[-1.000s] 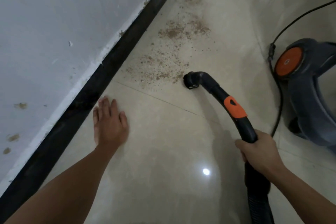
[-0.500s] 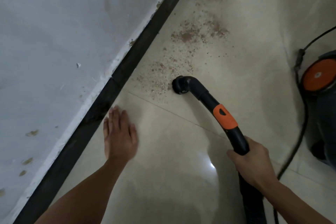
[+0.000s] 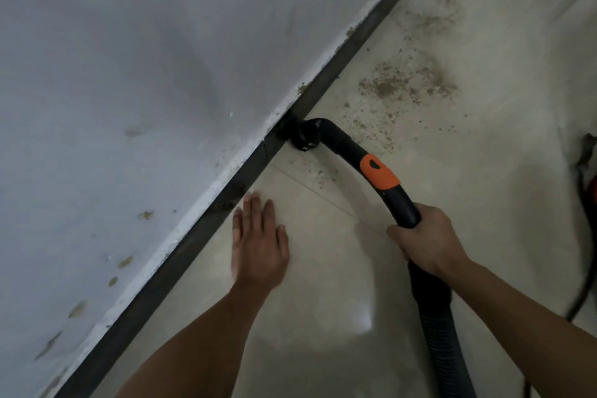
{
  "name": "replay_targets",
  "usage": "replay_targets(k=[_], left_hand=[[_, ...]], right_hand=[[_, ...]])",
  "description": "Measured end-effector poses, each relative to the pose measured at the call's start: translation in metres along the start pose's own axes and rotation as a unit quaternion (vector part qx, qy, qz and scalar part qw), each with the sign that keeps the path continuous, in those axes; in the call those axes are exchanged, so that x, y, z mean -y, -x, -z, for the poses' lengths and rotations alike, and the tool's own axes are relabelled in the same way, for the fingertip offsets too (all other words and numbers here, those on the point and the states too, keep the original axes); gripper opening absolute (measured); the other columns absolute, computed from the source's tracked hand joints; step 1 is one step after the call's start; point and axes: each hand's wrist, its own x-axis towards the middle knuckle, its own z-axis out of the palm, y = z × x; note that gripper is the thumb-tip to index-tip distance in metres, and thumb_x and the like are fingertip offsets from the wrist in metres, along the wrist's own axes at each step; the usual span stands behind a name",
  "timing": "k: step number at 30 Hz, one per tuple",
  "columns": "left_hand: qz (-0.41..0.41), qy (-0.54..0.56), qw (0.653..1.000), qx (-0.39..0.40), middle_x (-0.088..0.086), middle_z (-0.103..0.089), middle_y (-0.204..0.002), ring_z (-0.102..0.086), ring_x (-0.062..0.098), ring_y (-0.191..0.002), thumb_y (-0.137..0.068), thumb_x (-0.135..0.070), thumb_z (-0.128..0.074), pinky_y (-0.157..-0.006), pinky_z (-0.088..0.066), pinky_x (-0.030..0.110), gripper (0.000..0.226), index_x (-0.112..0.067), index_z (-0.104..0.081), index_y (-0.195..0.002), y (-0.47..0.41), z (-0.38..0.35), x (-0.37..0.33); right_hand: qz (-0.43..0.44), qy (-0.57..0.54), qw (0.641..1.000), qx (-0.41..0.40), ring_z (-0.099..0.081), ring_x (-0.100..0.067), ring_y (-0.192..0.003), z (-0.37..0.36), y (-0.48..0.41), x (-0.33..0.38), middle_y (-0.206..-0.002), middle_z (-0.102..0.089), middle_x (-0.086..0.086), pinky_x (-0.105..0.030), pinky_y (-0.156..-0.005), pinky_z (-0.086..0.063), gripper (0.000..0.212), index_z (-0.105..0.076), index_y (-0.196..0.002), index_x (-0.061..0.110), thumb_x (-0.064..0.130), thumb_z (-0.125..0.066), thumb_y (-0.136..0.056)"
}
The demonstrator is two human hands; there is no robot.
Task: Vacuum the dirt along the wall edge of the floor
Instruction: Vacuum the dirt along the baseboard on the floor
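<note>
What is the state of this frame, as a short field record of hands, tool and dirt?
Left hand: flat on the glossy beige tiled floor, beside the dark baseboard strip
Right hand: grips the black curved vacuum hose handle with orange slider
Round black nozzle: at the baseboard strip
Dirt: brown grit scattered on the floor beyond the nozzle

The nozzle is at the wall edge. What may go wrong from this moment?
1. The right hand, gripping the hose handle, holds the nozzle at the dark baseboard; more force may scrape it.
2. The big dirt patch lies farther along, away from the wall; an edge-only pass may miss it.
3. The left hand rests flat on the glossy floor and may slip.
</note>
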Motion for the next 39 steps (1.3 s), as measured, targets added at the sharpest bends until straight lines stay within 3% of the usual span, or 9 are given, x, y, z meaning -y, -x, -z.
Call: replay_targets(k=[7, 11, 16, 21, 27, 32, 39], left_hand=[[-0.005, 0.011, 1.0, -0.001, 0.021, -0.024, -0.157, -0.018, 0.032, -0.147, -0.097, -0.036, -0.023, -0.117, -0.013, 0.047, 0.061, -0.003, -0.038, -0.146, -0.001, -0.001, 0.001], [-0.005, 0.019, 1.0, 0.005, 0.021, -0.023, -0.157, -0.016, 0.032, -0.148, -0.097, -0.036, -0.02, -0.118, -0.012, 0.048, 0.062, -0.002, -0.037, -0.146, -0.001, -0.001, 0.001], [-0.003, 0.024, 1.0, 0.011, 0.022, -0.022, -0.157, -0.014, 0.032, -0.148, -0.096, -0.037, -0.018, -0.119, -0.013, 0.049, 0.063, -0.002, -0.036, -0.147, -0.001, 0.0, 0.0], [-0.003, 0.019, 1.0, 0.003, 0.022, -0.024, -0.156, -0.017, 0.032, -0.148, -0.096, -0.035, -0.022, -0.118, -0.012, 0.048, 0.062, -0.002, -0.038, -0.145, -0.002, 0.0, 0.001], [-0.001, 0.009, 1.0, 0.005, 0.02, -0.019, -0.158, -0.011, 0.03, -0.149, -0.098, -0.037, -0.02, -0.119, -0.008, 0.046, 0.061, -0.003, -0.032, -0.148, -0.001, -0.001, 0.001], [0.001, -0.003, 1.0, 0.013, 0.02, -0.019, -0.158, -0.012, 0.03, -0.149, -0.099, -0.037, -0.021, -0.119, -0.011, 0.047, 0.06, -0.003, -0.032, -0.148, -0.002, 0.0, 0.0], [-0.002, 0.007, 1.0, 0.025, 0.021, -0.02, -0.158, -0.013, 0.03, -0.149, -0.097, -0.034, -0.027, -0.119, -0.014, 0.049, 0.061, 0.0, -0.036, -0.146, -0.001, 0.005, -0.002]], right_hand=[[-0.015, 0.065, 0.998, 0.021, -0.054, -0.019, -0.04, 0.035, 0.012, -0.002, -0.06, -0.061, -0.012, -0.022, -0.039, -0.042, 0.013, -0.061, -0.084, 0.011, 0.005, -0.07, -0.077], [-0.073, 0.078, 0.994, -0.012, -0.056, -0.02, -0.039, 0.071, 0.039, -0.033, -0.053, -0.062, -0.012, -0.028, -0.043, -0.046, 0.017, -0.062, -0.086, 0.012, 0.001, -0.072, -0.076], [-0.124, 0.065, 0.99, 0.014, -0.055, -0.022, -0.04, 0.085, 0.066, -0.058, -0.048, -0.06, -0.011, -0.034, -0.045, -0.048, 0.022, -0.062, -0.089, 0.012, -0.004, -0.071, -0.076], [-0.075, 0.042, 0.995, 0.045, -0.054, -0.014, -0.038, 0.055, 0.06, -0.051, -0.052, -0.059, -0.006, -0.024, -0.04, -0.045, 0.024, -0.061, -0.085, 0.018, -0.004, -0.069, -0.077], [0.002, 0.058, 0.997, 0.048, -0.06, -0.025, -0.052, 0.022, 0.024, -0.022, -0.064, -0.061, -0.01, -0.035, -0.05, -0.05, 0.017, -0.059, -0.077, 0.017, 0.007, -0.073, -0.075], [0.032, 0.071, 0.994, 0.073, -0.063, -0.027, -0.055, 0.017, 0.002, -0.008, -0.067, -0.064, -0.011, -0.041, -0.054, -0.054, 0.016, -0.063, -0.086, 0.015, 0.012, -0.073, -0.073], [-0.08, 0.073, 0.994, 0.003, -0.062, -0.026, -0.05, 0.083, 0.025, -0.059, -0.058, -0.062, -0.01, -0.038, -0.049, -0.05, 0.018, -0.061, -0.076, 0.015, 0.005, -0.075, -0.074]])
